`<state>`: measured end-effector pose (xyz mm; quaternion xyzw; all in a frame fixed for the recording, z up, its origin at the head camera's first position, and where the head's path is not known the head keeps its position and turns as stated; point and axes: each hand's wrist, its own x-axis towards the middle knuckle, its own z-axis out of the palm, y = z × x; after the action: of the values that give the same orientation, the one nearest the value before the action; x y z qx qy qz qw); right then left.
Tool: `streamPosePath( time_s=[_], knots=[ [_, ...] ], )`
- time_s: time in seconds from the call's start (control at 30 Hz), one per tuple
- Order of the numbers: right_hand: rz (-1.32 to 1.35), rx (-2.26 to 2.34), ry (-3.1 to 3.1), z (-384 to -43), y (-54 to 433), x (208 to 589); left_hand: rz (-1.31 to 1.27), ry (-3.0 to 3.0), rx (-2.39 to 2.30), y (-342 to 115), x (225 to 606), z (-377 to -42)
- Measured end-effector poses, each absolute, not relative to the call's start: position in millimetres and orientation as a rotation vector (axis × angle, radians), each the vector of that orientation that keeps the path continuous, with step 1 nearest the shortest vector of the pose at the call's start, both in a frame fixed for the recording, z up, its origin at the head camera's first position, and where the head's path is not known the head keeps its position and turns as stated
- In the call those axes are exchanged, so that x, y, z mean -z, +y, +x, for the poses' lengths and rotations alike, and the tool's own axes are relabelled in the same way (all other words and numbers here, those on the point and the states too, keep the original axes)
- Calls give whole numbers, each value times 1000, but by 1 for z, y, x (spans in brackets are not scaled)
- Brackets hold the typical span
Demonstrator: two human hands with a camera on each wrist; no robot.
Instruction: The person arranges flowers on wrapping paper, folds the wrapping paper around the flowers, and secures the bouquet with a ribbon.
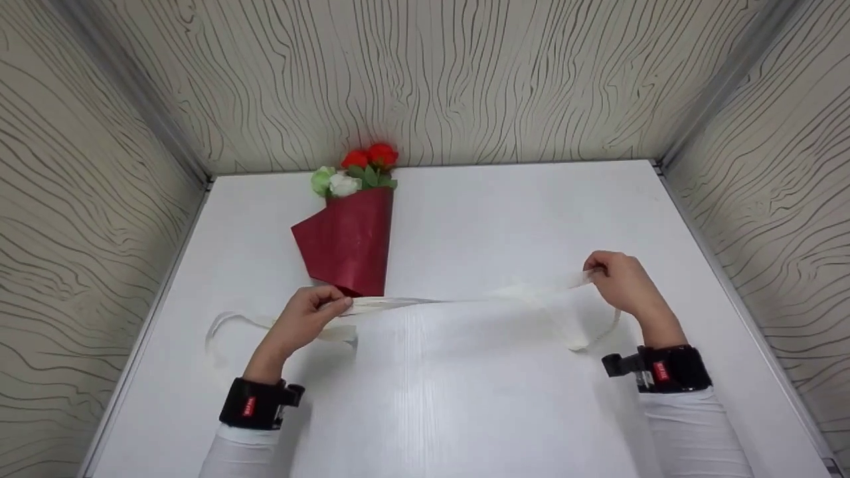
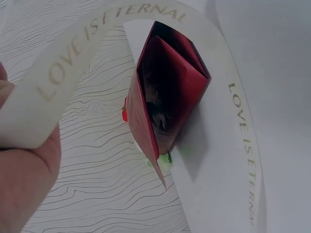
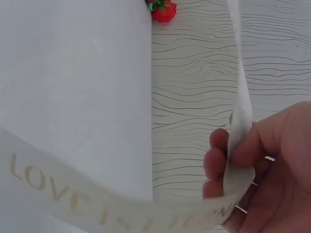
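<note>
A cream ribbon (image 1: 392, 303) printed with gold "LOVE IS ETERNAL" lettering stretches between both hands above the table. My left hand (image 1: 302, 322) pinches it between thumb and fingers, just below the bottom of the bouquet. In the left wrist view the ribbon (image 2: 70, 68) arches away from the left hand (image 2: 29, 179). At the other end, my right hand (image 1: 624, 282) grips the ribbon; the right wrist view shows the ribbon (image 3: 240, 107) between thumb and fingertips of the right hand (image 3: 282, 160). Loose tails of ribbon hang below each hand.
A bouquet in dark red wrapping (image 1: 355, 239) lies at the back left of the white table (image 1: 518, 219), with red roses (image 1: 382, 155), a white flower (image 1: 344, 184) and a green one (image 1: 323, 180) towards the back wall (image 1: 425, 79). Wood-patterned panels enclose the table's sides.
</note>
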<state>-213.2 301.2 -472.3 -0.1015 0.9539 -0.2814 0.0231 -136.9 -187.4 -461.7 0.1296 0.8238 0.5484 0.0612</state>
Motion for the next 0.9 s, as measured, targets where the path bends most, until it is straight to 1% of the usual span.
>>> streamPosePath(
  time_s=[0.1, 0.17, 0.27, 0.4, 0.5, 0.57, 0.67, 0.77, 0.9],
  knots=[
    [-428, 841, 2977, -212, 289, 485, 403, 2463, -1661, -180, 455, -134],
    [-557, 885, 2951, -208, 272, 491, 439, 2438, -1652, -171, 451, -133],
    [-793, 1020, 2816, -197, 233, 497, 545, 2393, -1623, -150, 447, -133],
    [-1080, 1194, 2467, -181, 174, 495, 712, 2311, -1579, -123, 455, -138],
    [-1181, 1280, 2205, -173, 142, 492, 807, 2275, -1552, -111, 464, -142],
    [-1153, 1341, 2074, -170, 131, 490, 825, 2283, -1546, -109, 467, -144],
    [-1021, 1412, 1982, -166, 130, 480, 767, 2324, -1564, -116, 469, -145],
    [-886, 1389, 2036, -167, 144, 469, 688, 2355, -1608, -130, 463, -144],
    [-765, 1287, 2197, -174, 175, 460, 613, 2378, -1697, -152, 452, -142]
  ],
)
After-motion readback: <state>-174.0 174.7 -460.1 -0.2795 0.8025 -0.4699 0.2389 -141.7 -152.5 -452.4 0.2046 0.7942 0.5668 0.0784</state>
